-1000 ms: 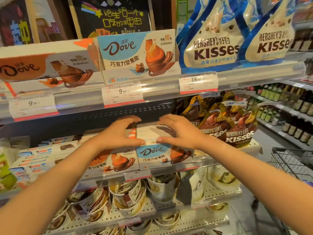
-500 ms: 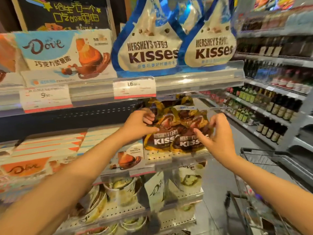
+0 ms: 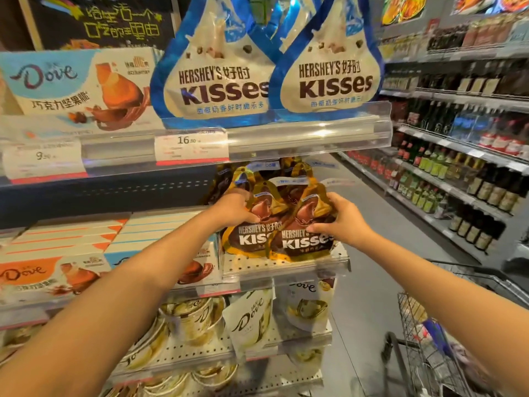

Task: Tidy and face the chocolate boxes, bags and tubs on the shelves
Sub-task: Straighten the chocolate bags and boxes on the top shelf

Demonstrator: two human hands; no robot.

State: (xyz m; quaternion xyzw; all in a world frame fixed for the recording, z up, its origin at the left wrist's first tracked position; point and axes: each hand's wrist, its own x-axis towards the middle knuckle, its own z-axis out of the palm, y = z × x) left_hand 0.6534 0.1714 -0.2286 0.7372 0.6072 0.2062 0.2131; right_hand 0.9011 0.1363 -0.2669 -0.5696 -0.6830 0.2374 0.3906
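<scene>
Dove boxes, middle shelf (image 3: pixel 65 270): lie flat in stacks at the left of the middle shelf, long axis running left to right, printed fronts turned out toward the aisle; the orange-fronted stack is leftmost, a blue-fronted one just beside it.
Left hand (image 3: pixel 234 209): fingers curled over the upper left edge of the left brown Kisses bag (image 3: pixel 246 236), gripping it.
Left brown Kisses bag: stands upright on the right end of the middle shelf (image 3: pixel 286 266), pointed top up, long axis vertical, logo facing out; its right side is overlapped by the neighbouring bag.
Right brown Kisses bag (image 3: pixel 303 239): in front, upright but leaning slightly left, logo facing the aisle.
Right hand (image 3: pixel 342 222): thumb and fingers curled round the right edge of the right brown Kisses bag, holding it.
More brown bags (image 3: pixel 286 173): crowded behind the front pair, tips up.
Top shelf: a blue Dove box (image 3: pixel 77 87) at the left, then two blue-and-white Kisses bags (image 3: pixel 329 73) upright, faces out.
Lower shelf: Dove tubs (image 3: pixel 194 316) at the left, pale Dove pouches (image 3: pixel 252 319) to their right.
Far right: a wire trolley (image 3: pixel 423 348), and bottles (image 3: pixel 458 179) on shelves across the aisle.
</scene>
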